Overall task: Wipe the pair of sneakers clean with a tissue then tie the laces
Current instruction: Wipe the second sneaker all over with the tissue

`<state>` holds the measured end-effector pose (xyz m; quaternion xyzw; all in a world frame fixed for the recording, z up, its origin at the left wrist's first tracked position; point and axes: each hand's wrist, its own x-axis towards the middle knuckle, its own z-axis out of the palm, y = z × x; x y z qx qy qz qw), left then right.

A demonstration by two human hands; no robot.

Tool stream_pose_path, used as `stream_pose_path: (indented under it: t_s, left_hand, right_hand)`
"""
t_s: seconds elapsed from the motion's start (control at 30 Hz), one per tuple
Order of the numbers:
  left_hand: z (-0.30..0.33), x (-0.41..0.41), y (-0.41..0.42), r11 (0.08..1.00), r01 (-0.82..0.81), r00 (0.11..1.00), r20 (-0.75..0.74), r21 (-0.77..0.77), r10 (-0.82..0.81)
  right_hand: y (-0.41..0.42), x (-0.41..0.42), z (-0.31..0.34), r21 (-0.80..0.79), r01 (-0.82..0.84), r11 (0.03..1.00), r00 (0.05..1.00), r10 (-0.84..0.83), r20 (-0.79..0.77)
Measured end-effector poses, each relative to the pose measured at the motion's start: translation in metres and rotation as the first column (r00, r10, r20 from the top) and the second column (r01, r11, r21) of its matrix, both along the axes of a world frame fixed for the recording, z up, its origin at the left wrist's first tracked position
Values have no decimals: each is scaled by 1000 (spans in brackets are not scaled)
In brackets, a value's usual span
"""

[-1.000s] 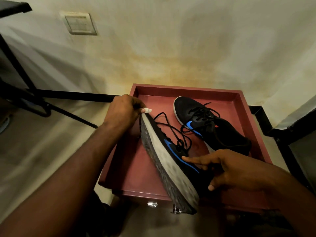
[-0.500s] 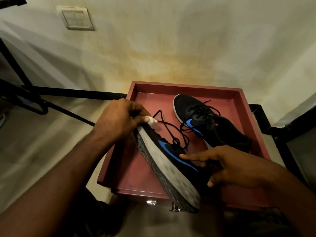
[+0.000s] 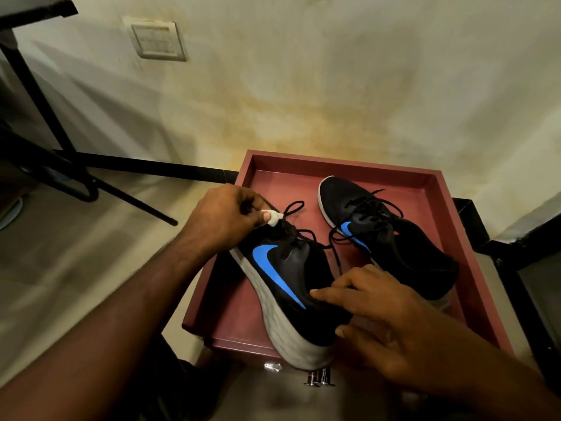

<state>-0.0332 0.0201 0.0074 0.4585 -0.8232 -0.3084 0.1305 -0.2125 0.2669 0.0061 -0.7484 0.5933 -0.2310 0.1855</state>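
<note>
Left hand (image 3: pixel 226 218), at centre frame, is curled tight around a small wad of white tissue (image 3: pixel 272 217), pinching it between thumb and fingertips and pressing it against the toe end of the nearer black sneaker with the blue swoosh and pale foam sole (image 3: pixel 285 287). Right hand (image 3: pixel 391 314), lower right of the frame, has its fingers spread and mostly straight, laid on the heel collar of that same shoe to steady it; I read it as bracing, not gripping.

A second ago I saw this shoe rolled onto its side with the speckled sole facing me. Now it has turned back so the blue swoosh side shows and the sole points down and left. I judge the sole wipe is done and I am moving on to the upper.

Its black laces (image 3: pixel 293 226) trail loose just beside the tissue, untied. The second black sneaker (image 3: pixel 385 238) lies flat, right of centre, near the first, laces also loose. Both sit in the shallow dark-red wooden tray top of the desk (image 3: pixel 334 161), against the stained cream wall.
</note>
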Motion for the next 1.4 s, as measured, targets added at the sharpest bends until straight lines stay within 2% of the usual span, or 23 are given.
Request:
stream_pose_path:
  t_s: [0.07,0.13,0.23,0.33,0.43,0.5,0.53,0.6,0.67,0.7,0.77,0.8,0.87,0.9,0.93,1.07,1.17,1.27,1.4]
  left_hand:
    - [-2,-4,3,989,48,993,-116,137,-32]
    - [-4,-11,8,965,123,985,-149,230,-90]
    - [-5,-18,10,963,115,983,-170,242,-74]
    - [-1,-20,11,982,42,970,-242,183,3]
    - [3,-20,16,992,31,901,-434,125,27]
    - [8,-21,24,988,111,833,-552,105,-35]
    - [11,-22,30,980,173,800,-595,101,-80]
    - [13,-23,41,932,346,744,-636,104,-205]
    - [11,-26,55,846,524,705,-606,94,-369]
    - [9,-27,61,802,593,689,-565,80,-453]
    - [7,-29,66,721,688,650,-512,84,-561]
    - [9,-27,63,704,698,653,-520,131,-550]
    - [14,-20,48,715,666,686,-549,210,-477]
    - [16,-14,36,743,639,709,-528,199,-468]
    - [18,-6,23,751,635,726,-473,183,-499]
    - [11,13,5,623,709,693,-160,331,-703]
    - [0,1,10,697,677,732,-124,238,-669]
    - [-14,-16,9,748,653,751,26,121,-660]
    - [-26,-27,7,785,610,784,68,106,-618]
  right_hand:
    - [1,11,3,-75,-50,996,995,43,-85]
    - [1,23,1,-142,-105,984,981,79,-174]
    - [0,38,-12,-148,-164,975,960,124,-253]
    - [-1,41,-19,-127,-120,985,973,91,-212]
    - [-2,31,-15,-161,-47,986,998,39,-52]
    - [-5,23,-11,-182,109,977,982,-77,174]
    - [-7,20,-10,-180,242,954,933,-178,312]
    - [-13,17,-6,-75,488,870,734,-363,573]
    - [-18,14,-5,46,559,828,572,-425,702]
    - [-19,14,-5,54,567,822,556,-431,710]
    - [-22,14,-6,11,584,812,591,-435,680]
    - [-23,15,-7,-3,598,801,593,-440,675]
    - [-23,12,-8,-1,630,777,560,-454,693]
    - [-23,9,-9,3,629,777,560,-455,692]
    - [-23,7,-9,-3,612,791,582,-448,679]
    - [-21,11,-11,-8,512,859,700,-412,583]
    - [-24,12,-15,47,543,839,689,-476,546]
    - [-28,10,-17,70,575,815,652,-508,563]
    - [-27,15,-18,94,552,829,605,-475,639]
